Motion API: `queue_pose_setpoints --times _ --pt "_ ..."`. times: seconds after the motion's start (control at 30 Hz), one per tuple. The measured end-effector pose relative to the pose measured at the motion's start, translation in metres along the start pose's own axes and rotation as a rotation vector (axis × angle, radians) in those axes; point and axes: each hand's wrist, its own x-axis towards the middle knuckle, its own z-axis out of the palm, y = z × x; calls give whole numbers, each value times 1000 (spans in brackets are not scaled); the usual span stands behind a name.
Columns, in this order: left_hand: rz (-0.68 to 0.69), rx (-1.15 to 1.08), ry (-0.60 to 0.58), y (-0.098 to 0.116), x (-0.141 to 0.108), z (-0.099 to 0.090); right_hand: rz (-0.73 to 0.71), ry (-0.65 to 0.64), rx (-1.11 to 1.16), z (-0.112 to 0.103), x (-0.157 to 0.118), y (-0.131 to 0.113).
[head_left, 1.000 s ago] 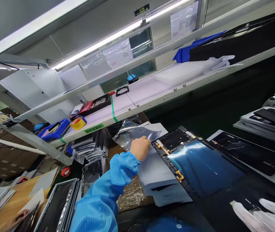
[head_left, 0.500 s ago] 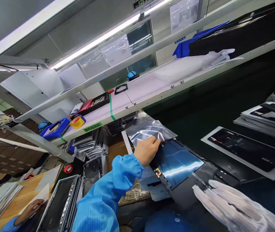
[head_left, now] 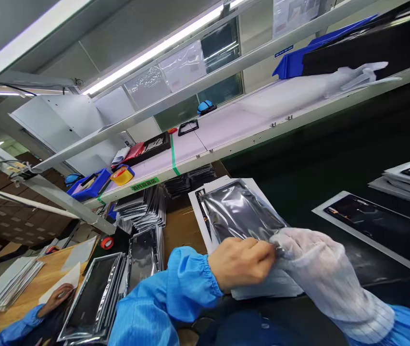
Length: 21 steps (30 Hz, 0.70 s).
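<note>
Plastic film (head_left: 241,206) lies over a black electronic panel (head_left: 203,207) on white sheets (head_left: 273,287), its near edge pinched by the left hand (head_left: 243,262) and gloved right hand (head_left: 316,262), close together, where even tension should prevent wrinkles.

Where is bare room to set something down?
The dark bench looks bare between the film-covered panel, the shelf and the panel at right. On the shelf, free room lies between black frame and white bag. Crowded: around the left hand and right hand; the shelf's left end, with yellow tape, blue bin, tray.
</note>
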Motion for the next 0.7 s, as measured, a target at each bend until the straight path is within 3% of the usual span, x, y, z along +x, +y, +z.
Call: queue_pose_setpoints --times 0.1,0.17,0.23,0.3,0.37,0.4,0.47,0.53,0.63,0.7 --pt "24 -70 43 3 -4 5 -91 -161 -130 16 6 -1" --pt "37 -163 89 0 -12 8 -81 -315 -63 27 5 -5" --pt "-40 -323 179 -15 -25 12 -34 -403 -7 35 3 -8" --pt "-313 -478 334 -45 -40 18 49 -350 -5 41 3 -9" --pt "-769 -541 509 -84 -49 31 157 -197 33 42 9 -9" --pt "-928 -554 523 -103 -50 40 214 -105 48 41 14 -9" --pt "-1039 -503 346 -131 -48 61 313 42 70 38 26 -7" --pt "-963 -433 136 -145 -43 81 367 154 56 37 35 -5" --pt "-848 -363 -78 -145 -34 100 326 257 -62 37 42 -1" --pt "-830 -379 -130 -140 -30 101 302 280 -115 35 41 2"
